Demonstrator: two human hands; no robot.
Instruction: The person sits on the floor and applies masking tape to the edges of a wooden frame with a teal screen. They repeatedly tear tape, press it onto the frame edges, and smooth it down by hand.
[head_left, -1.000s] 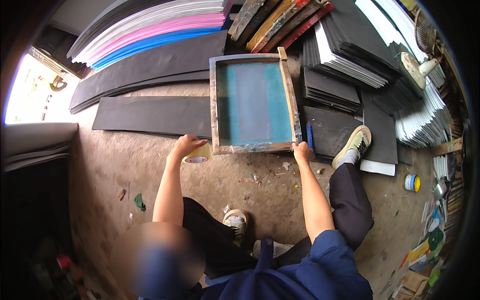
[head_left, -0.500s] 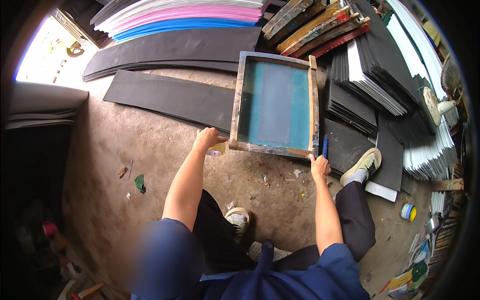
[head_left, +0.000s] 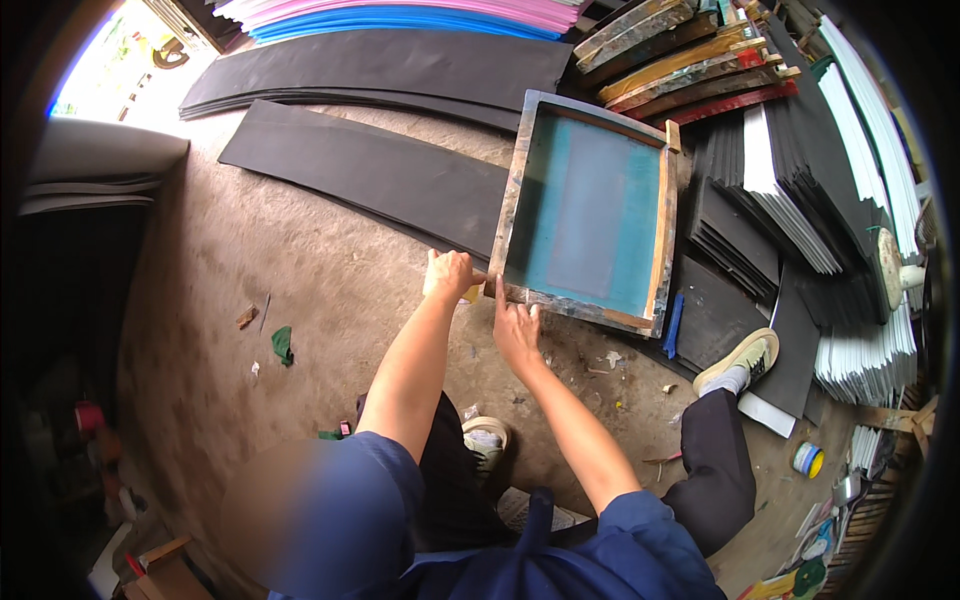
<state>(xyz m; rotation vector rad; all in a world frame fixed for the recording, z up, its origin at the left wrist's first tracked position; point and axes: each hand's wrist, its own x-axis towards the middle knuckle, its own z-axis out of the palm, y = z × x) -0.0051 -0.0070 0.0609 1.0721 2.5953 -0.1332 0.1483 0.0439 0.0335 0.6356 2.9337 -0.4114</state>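
A screen-printing frame (head_left: 590, 210) with a wooden rim and blue-green mesh lies in front of me, its left side over a long black foam sheet (head_left: 380, 165). At its near left corner, my left hand (head_left: 450, 275) is closed around a roll of yellowish tape (head_left: 470, 294), mostly hidden by the fingers. Just right of it, my right hand (head_left: 517, 332) holds nothing that I can see. Its index finger is stretched out to the frame's near left corner, the thumb apart from it. Whether a strip of tape lies under that fingertip I cannot make out.
More black sheets (head_left: 390, 75) lie behind, with pink and blue sheets (head_left: 420, 22) beyond. Several wooden frames (head_left: 690, 60) are stacked at the far right. Black and white sheet stacks (head_left: 790, 200), a blue strip-like object (head_left: 674, 326) and a small tin (head_left: 808, 460) are on the right.
My right hand has left the frame's near right corner and moved left to its near left corner, beside my left hand. My left hand has come up against that corner with the tape roll.
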